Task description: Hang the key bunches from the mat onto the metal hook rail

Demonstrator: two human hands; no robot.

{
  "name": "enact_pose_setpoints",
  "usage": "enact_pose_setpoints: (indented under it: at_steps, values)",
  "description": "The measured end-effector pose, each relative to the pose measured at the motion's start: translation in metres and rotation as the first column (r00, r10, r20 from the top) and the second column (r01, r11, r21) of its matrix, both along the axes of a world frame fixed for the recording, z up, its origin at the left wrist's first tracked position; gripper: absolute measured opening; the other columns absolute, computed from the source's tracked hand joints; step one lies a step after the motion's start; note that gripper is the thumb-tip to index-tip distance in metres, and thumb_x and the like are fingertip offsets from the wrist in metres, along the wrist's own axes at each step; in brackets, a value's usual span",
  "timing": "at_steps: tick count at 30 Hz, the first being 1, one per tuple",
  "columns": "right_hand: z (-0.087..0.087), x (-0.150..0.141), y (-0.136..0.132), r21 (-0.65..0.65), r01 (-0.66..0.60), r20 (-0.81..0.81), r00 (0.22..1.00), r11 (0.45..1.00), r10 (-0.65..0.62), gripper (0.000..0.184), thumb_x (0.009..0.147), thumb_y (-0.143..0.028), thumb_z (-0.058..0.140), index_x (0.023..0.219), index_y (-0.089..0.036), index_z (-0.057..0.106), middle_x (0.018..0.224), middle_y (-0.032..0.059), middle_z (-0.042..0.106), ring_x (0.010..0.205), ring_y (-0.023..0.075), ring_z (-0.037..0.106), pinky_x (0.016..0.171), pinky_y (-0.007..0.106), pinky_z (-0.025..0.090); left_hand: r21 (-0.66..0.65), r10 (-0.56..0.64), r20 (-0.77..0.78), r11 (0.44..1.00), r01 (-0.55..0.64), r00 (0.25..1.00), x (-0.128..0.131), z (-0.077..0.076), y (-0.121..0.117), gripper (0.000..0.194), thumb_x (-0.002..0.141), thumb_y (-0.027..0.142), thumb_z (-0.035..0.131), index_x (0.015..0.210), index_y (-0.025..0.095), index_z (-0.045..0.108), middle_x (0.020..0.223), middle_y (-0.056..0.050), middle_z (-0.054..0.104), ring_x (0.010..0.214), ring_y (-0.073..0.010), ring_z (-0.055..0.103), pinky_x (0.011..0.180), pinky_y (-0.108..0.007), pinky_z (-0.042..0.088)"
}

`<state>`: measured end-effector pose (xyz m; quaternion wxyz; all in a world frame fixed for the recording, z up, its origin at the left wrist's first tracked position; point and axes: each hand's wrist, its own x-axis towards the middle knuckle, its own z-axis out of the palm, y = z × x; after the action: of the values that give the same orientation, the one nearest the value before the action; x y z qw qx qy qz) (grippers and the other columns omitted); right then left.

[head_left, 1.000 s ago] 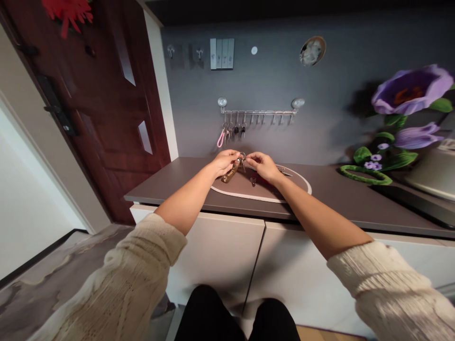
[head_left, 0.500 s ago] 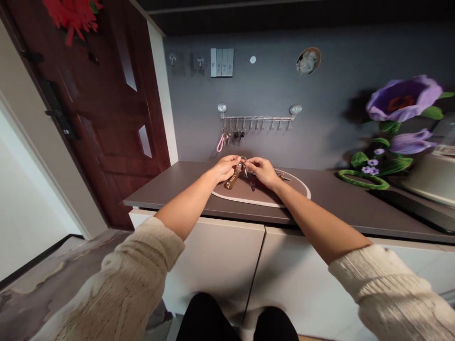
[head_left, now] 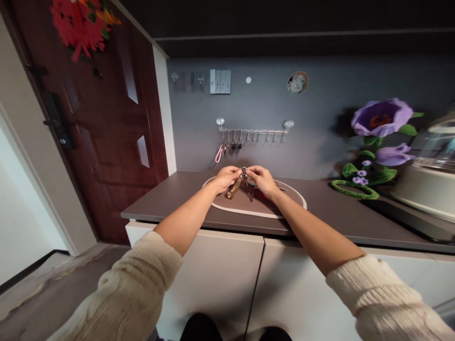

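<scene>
Head view: the left hand [head_left: 226, 179] has thumb and fingertips pinched on the left side of a metal key ring [head_left: 243, 168], which is held up over an oval mat [head_left: 245, 213] on the counter [head_left: 159, 199]. The right hand [head_left: 263, 181] pinches the ring's other side, its fingers curled; the exact fingertip contact is too small to make out. A brown tag [head_left: 232, 189] with lettering, only partly readable, slants down beside the left hand; the metal pieces hanging between the hands blur together. Below the right hand, a red item [head_left: 260, 193] is mostly covered, and thin metal pieces [head_left: 282, 186] show only partly past the wrist. A small dark object [head_left: 250, 197] near them is unclear. The right edge cuts off a pale, domed appliance [head_left: 426, 184].
</scene>
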<state>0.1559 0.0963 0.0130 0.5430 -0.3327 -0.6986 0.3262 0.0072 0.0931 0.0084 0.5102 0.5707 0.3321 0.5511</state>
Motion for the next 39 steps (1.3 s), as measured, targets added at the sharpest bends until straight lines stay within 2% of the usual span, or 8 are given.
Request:
enact_pose_setpoints:
  at_steps: [7, 13, 20, 25, 28, 32, 36, 39]
  values:
    - [0.005, -0.002, -0.002, -0.031, -0.012, -0.034, 0.999, 0.999, 0.011, 0.031, 0.062, -0.043, 0.063, 0.075, -0.016, 0.057, 0.063, -0.0030, 0.053, 0.055, 0.0072, 0.042, 0.055, 0.022, 0.035, 0.228, 0.110, -0.092, 0.970, -0.087, 0.990, 0.000, -0.003, 0.005, 0.015, 0.070, 0.025, 0.060, 0.074, 0.012, 0.053, 0.063, 0.002, 0.054, 0.058, -0.0078, 0.052, 0.063, -0.023, 0.042]
    - [0.019, -0.001, 0.004, 0.035, 0.049, 0.000, 0.999, 0.998, -0.049, 0.028, 0.064, -0.041, 0.059, 0.074, -0.015, 0.058, 0.064, -0.0017, 0.054, 0.056, 0.0083, 0.044, 0.058, 0.023, 0.037, 0.348, 0.286, -0.124, 0.909, -0.229, 0.950, 0.001, -0.001, 0.008, 0.010, 0.074, 0.023, 0.052, 0.076, 0.013, 0.054, 0.068, -0.001, 0.059, 0.064, -0.0099, 0.055, 0.063, -0.022, 0.042]
    - [0.033, 0.003, 0.033, 0.076, 0.101, -0.010, 0.995, 0.992, -0.100, 0.027, 0.062, -0.040, 0.062, 0.072, -0.015, 0.059, 0.064, 0.0002, 0.058, 0.059, 0.0104, 0.049, 0.061, 0.026, 0.041, 0.458, 0.516, -0.238, 0.807, -0.374, 0.823, 0.001, -0.006, 0.013, 0.012, 0.075, 0.022, 0.048, 0.070, 0.014, 0.055, 0.063, -0.001, 0.060, 0.059, -0.0101, 0.054, 0.057, -0.021, 0.040]
    - [0.052, 0.003, 0.048, 0.018, 0.152, -0.060, 0.987, 0.988, -0.150, 0.020, 0.062, -0.033, 0.064, 0.070, -0.015, 0.059, 0.063, -0.0001, 0.057, 0.055, 0.0088, 0.048, 0.057, 0.024, 0.040, 0.479, 0.546, -0.304, 0.796, -0.370, 0.781, 0.003, -0.012, 0.018, 0.015, 0.077, 0.023, 0.045, 0.070, 0.015, 0.056, 0.061, 0.000, 0.060, 0.055, -0.0100, 0.054, 0.055, -0.021, 0.039]
    - [0.063, 0.002, 0.057, 0.000, 0.160, -0.114, 0.981, 0.987, -0.159, 0.018, 0.063, -0.030, 0.064, 0.069, -0.014, 0.058, 0.063, 0.0000, 0.057, 0.055, 0.0081, 0.048, 0.057, 0.023, 0.041, 0.530, 0.605, -0.336, 0.755, -0.385, 0.722, 0.004, -0.013, 0.019, 0.014, 0.077, 0.023, 0.047, 0.070, 0.016, 0.057, 0.066, -0.001, 0.062, 0.061, -0.0108, 0.055, 0.060, -0.021, 0.039]
    - [0.073, -0.002, 0.071, 0.020, 0.188, -0.138, 0.973, 0.982, -0.184, 0.016, 0.065, -0.029, 0.061, 0.066, -0.014, 0.057, 0.062, 0.0003, 0.056, 0.053, 0.0071, 0.047, 0.054, 0.022, 0.041, 0.555, 0.640, -0.401, 0.739, -0.382, 0.655, 0.006, -0.015, 0.019, 0.015, 0.078, 0.022, 0.046, 0.072, 0.017, 0.058, 0.069, -0.002, 0.062, 0.065, -0.0110, 0.054, 0.064, -0.022, 0.038]
    - [0.080, -0.009, 0.088, 0.048, 0.296, -0.126, 0.949, 0.954, -0.288, 0.013, 0.066, -0.026, 0.059, 0.067, -0.013, 0.059, 0.064, 0.0011, 0.058, 0.054, 0.0076, 0.048, 0.055, 0.022, 0.042, 0.587, 0.639, -0.421, 0.733, -0.345, 0.643, 0.008, -0.016, 0.018, 0.015, 0.078, 0.022, 0.046, 0.071, 0.017, 0.057, 0.069, -0.003, 0.061, 0.066, -0.0120, 0.054, 0.065, -0.023, 0.038]
    - [0.083, -0.014, 0.101, 0.064, 0.409, -0.123, 0.908, 0.910, -0.399, 0.012, 0.066, -0.025, 0.057, 0.069, -0.014, 0.061, 0.065, 0.0021, 0.061, 0.056, 0.0091, 0.051, 0.060, 0.024, 0.044, 0.583, 0.642, -0.427, 0.734, -0.349, 0.637, 0.008, -0.017, 0.018, 0.015, 0.078, 0.022, 0.046, 0.070, 0.017, 0.057, 0.070, -0.003, 0.061, 0.066, -0.0126, 0.054, 0.065, -0.024, 0.038]
